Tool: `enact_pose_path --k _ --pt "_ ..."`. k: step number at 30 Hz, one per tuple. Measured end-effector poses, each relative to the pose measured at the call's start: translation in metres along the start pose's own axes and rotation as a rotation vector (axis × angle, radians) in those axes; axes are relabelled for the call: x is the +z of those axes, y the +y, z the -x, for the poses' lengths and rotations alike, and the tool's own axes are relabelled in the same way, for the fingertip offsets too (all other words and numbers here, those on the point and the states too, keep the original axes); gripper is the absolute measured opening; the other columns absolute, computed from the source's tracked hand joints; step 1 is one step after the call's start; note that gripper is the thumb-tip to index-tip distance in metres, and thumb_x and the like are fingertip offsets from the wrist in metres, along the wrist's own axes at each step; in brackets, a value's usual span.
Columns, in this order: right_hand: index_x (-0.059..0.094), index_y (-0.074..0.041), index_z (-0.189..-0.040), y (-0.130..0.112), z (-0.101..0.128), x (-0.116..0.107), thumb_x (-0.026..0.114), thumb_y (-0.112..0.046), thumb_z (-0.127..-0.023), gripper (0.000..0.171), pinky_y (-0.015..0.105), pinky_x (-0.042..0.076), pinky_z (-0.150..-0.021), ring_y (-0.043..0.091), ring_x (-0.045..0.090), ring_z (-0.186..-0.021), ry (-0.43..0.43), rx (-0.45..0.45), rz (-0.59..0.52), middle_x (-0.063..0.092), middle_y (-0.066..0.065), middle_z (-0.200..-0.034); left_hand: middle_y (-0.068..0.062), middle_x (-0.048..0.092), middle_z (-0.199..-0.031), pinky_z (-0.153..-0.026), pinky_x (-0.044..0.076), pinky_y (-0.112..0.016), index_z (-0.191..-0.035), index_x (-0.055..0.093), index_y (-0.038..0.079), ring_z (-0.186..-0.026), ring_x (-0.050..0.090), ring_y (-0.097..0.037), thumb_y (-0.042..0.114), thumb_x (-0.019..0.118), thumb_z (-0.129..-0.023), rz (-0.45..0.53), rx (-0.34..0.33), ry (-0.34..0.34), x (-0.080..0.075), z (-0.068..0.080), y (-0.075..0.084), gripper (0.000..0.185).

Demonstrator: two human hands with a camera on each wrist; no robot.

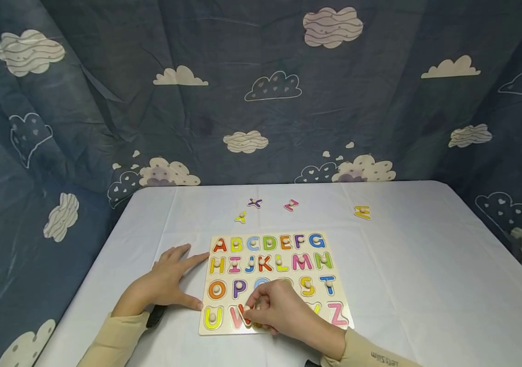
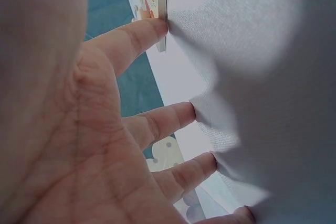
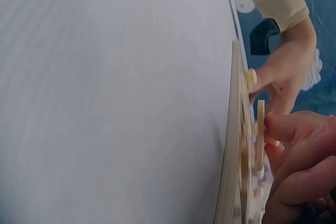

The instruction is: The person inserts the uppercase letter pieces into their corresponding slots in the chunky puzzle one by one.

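Observation:
A wooden alphabet puzzle board (image 1: 273, 282) lies on the white table (image 1: 426, 265), most letters seated in it. My right hand (image 1: 252, 309) pinches the red W piece (image 1: 239, 316) in the bottom row. In the right wrist view that piece (image 3: 260, 135) stands slightly off the board (image 3: 233, 145), held by my fingertips (image 3: 294, 129). My left hand (image 1: 175, 279) lies flat on the table with fingers spread, index and thumb touching the board's left edge. The left wrist view shows that hand (image 2: 131, 145) pressing the tablecloth, one fingertip against the board's edge (image 2: 161, 9).
Loose letters lie beyond the board: a purple X (image 1: 254, 203), a pink piece (image 1: 291, 205), a yellow one (image 1: 241, 217) and a yellow-orange one (image 1: 362, 212). A blue cloud-print curtain (image 1: 261, 102) surrounds the table. A dark wrist device (image 1: 156, 316) sits by my left sleeve.

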State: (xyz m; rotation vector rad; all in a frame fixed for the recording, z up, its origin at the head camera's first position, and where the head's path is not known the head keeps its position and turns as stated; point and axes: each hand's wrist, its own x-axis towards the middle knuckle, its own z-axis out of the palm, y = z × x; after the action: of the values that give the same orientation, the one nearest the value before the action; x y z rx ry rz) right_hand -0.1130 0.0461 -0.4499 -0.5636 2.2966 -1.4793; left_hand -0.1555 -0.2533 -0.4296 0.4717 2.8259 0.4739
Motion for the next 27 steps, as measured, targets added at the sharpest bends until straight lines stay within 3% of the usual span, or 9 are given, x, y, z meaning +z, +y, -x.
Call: enact_pose_path --k 11,27 --pt "0.072 -0.019 -0.077 -0.006 -0.008 0.014 0.086 -0.014 -0.088 0.019 0.015 0.029 -0.043 -0.001 0.043 -0.034 0.004 0.001 0.052 0.048 -0.012 -0.045 -0.033 0.033 -0.168 -0.112 0.030 -0.088 -0.161 0.050 0.024 -0.153 0.029 -0.063 0.061 0.099 -0.063 -0.001 -0.006 -0.009 -0.004 0.002 0.002 0.116" --pt "0.069 -0.020 -0.075 -0.009 -0.014 0.010 0.091 -0.018 -0.085 0.024 0.017 0.028 -0.040 -0.001 0.043 -0.033 -0.025 0.036 0.114 0.046 -0.013 -0.044 -0.033 0.032 -0.169 -0.112 0.028 -0.089 -0.161 0.049 0.024 -0.152 0.027 -0.068 0.060 0.100 -0.062 0.006 -0.014 -0.012 -0.004 0.001 0.004 0.117"
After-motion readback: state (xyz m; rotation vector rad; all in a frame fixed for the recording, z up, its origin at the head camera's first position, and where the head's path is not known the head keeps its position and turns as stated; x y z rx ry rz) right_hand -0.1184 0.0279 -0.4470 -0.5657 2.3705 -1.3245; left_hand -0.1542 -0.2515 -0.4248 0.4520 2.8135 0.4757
